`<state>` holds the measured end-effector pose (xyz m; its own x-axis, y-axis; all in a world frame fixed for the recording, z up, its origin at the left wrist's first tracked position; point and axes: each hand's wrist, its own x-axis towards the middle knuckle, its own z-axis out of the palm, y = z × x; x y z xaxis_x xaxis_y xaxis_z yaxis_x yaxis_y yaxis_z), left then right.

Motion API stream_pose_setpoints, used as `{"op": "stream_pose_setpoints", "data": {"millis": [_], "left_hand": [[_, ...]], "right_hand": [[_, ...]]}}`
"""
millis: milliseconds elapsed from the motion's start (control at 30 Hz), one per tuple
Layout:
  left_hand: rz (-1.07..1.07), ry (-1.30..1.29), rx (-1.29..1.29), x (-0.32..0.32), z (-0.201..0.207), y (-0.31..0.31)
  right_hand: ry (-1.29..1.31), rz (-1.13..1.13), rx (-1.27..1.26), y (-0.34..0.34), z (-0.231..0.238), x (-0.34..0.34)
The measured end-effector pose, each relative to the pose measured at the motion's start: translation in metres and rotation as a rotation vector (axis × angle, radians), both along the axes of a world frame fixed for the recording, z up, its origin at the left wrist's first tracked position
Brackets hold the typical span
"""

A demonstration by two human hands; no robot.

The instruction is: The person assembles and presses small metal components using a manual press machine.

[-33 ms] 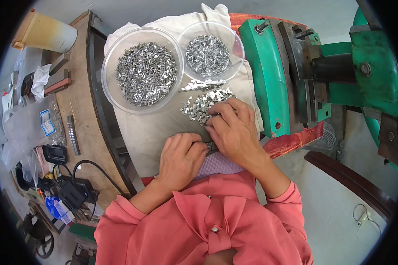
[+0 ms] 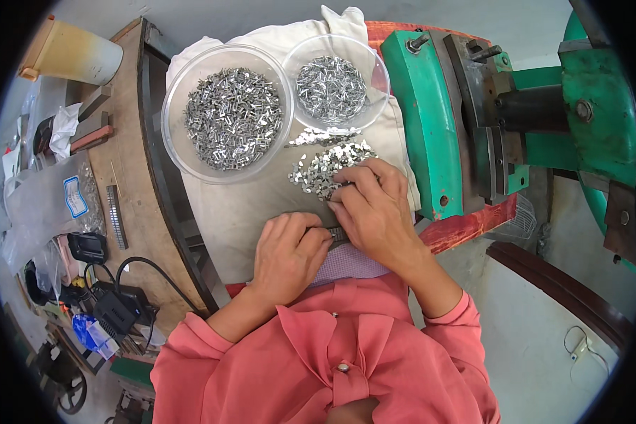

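Seen from the head camera, the left hand (image 2: 288,251) lies palm down, fingers curled close together, pinching one end of a small dark metal strip (image 2: 337,233). The right hand (image 2: 373,212) bends over it, fingertips pressed on the strip and touching a loose pile of tiny shiny metal bits (image 2: 321,169) on the white cloth (image 2: 240,208).

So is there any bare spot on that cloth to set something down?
Bare cloth lies below the large bowl, left of the left hand. Crowded: the small bowl, the loose metal pieces and the right hand fill the part beside the green machine.
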<state>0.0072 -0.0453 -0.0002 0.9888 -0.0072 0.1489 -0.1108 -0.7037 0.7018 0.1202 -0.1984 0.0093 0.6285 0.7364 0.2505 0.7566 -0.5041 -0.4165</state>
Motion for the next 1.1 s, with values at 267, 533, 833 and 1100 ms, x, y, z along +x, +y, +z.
{"op": "stream_pose_setpoints", "data": {"millis": [267,533,833,1100], "left_hand": [[0.022,0.030,-0.027,-0.002,0.000,0.001],[-0.035,0.041,0.049,-0.008,-0.001,0.009],[0.025,0.024,0.002,-0.011,0.001,0.009],[-0.001,0.003,0.011,-0.006,0.000,0.005]], "right_hand": [[0.041,-0.057,0.103,-0.032,-0.005,-0.038],[0.095,-0.117,0.119,-0.035,0.000,-0.022],[0.058,0.003,0.047,-0.012,-0.004,0.001],[0.051,0.013,0.066,-0.022,0.000,-0.021]]}}
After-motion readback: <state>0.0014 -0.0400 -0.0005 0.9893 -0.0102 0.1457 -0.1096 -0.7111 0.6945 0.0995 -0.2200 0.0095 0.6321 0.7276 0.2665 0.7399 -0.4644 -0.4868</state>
